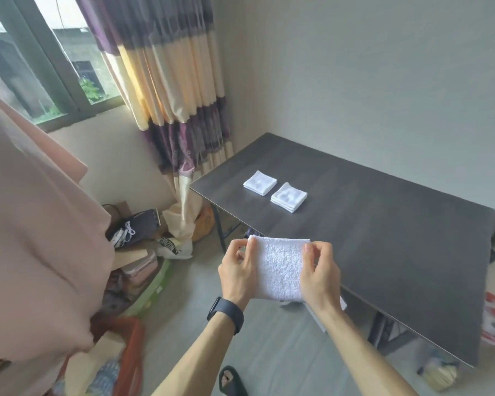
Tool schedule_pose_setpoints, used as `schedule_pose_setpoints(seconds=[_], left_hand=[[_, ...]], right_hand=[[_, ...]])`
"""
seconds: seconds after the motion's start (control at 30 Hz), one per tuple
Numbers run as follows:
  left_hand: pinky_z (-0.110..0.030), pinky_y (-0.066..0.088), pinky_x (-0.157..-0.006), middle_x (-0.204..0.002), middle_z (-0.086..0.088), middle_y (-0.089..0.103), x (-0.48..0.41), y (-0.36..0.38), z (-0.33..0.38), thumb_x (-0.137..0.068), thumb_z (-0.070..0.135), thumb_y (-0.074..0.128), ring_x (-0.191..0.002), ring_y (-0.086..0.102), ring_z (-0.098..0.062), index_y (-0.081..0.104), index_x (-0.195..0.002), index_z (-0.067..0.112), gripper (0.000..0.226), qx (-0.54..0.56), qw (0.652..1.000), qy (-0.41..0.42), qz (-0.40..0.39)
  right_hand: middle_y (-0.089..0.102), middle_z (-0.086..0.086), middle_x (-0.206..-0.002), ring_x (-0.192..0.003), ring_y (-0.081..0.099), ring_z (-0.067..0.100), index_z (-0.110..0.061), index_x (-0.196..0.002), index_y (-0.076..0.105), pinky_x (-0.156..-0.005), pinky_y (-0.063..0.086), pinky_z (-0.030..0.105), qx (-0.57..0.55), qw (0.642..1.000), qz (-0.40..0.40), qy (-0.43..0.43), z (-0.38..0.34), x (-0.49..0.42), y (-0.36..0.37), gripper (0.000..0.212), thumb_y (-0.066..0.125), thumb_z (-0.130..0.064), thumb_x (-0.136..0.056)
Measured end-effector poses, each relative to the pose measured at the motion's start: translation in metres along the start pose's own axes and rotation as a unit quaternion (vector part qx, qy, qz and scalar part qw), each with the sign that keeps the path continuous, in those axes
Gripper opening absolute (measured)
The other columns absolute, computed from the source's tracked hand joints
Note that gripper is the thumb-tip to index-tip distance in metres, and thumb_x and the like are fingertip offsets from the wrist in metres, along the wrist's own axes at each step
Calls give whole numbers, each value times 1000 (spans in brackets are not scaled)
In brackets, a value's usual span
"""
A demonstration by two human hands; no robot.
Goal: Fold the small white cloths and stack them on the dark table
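The dark table [383, 238] is only partly stocked. A white cloth [279, 270], judged half folded, is held in the air near its edge, pinched at the top corners by the left hand [237, 270] and right hand [320, 270]. Already laid side by side are a folded pile [260, 182] and a thicker stack [288, 197].

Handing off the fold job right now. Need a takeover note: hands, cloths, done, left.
Left hand: pinches the cloth at its top left corner.
Right hand: pinches its top right corner.
Cloth: held up in the air, seemingly folded over once.
Done: thin pile and taller stack lie side by side, apart, on the table.
Left: finish folding the held cloth and stack it.
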State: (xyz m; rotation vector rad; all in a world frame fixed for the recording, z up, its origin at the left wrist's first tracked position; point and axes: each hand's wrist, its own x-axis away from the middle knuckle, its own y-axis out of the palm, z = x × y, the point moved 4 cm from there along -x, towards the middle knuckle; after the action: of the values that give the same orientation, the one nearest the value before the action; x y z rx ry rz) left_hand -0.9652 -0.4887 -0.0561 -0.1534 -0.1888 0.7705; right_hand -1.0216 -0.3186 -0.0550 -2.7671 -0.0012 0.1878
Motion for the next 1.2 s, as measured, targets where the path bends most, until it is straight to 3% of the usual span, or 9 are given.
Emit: schedule_pose_setpoints(seconds=[0.3, 0.5, 0.67, 0.77, 0.83, 1.0, 1.2], left_hand=[[-18, 39, -58, -60, 14, 53, -214, 22, -19, -89, 51, 61, -58, 48, -2, 66, -82, 32, 21, -17, 999, -31, -30], [-21, 41, -60, -67, 9, 56, -319, 58, -28, -89, 53, 60, -62, 50, -6, 66, -82, 34, 21, -44, 994, -72, -68], [-19, 42, -62, -82, 11, 66, -397, 99, -32, -90, 54, 57, -73, 58, -7, 64, -84, 30, 27, -94, 987, -91, -95], [-12, 41, -56, -82, 11, 65, -438, 123, -32, -90, 54, 56, -69, 56, -4, 63, -84, 29, 27, -118, 981, -108, -114], [-15, 42, -57, -82, 12, 64, -463, 140, -32, -91, 54, 55, -69, 56, -4, 62, -84, 30, 26, -141, 974, -113, -139], [-16, 40, -59, -83, 11, 65, -531, 186, -35, -94, 50, 53, -69, 56, -2, 60, -87, 29, 23, -182, 957, -105, -201], [-22, 44, -61, -93, 6, 65, -614, 237, -75, -95, 54, 47, -79, 60, -11, 57, -90, 33, 24, -235, 925, -102, -281]], right_hand=[[60, -7, -78, -77, 55, -2, -14, -93, 49, -60, 39, 10, 22, 998, 1, 55, 7, -147, 142, 18, 44, -29, -103], [60, -9, -81, -76, 56, 3, -16, -93, 48, -62, 32, 28, 45, 993, 9, 104, 33, -231, 200, 21, 43, -33, -102], [60, -7, -80, -73, 56, 5, -16, -93, 48, -60, 35, 26, 36, 987, 8, 157, 63, -299, 240, 19, 43, -32, -103], [60, -3, -76, -68, 55, 9, -16, -94, 47, -54, 39, 18, 44, 981, 5, 187, 79, -333, 257, 18, 42, -30, -103], [60, 0, -74, -65, 55, 13, -16, -93, 46, -51, 39, 17, 48, 977, 8, 208, 88, -356, 266, 18, 40, -30, -104], [59, -6, -81, -71, 57, 13, -20, -98, 45, -59, 43, 33, 64, 963, 45, 257, 110, -414, 295, 20, 34, -36, -105], [58, -5, -81, -72, 57, 17, -23, -99, 42, -64, 46, 39, 135, 936, 96, 311, 160, -469, 341, 23, 28, -41, -104]])
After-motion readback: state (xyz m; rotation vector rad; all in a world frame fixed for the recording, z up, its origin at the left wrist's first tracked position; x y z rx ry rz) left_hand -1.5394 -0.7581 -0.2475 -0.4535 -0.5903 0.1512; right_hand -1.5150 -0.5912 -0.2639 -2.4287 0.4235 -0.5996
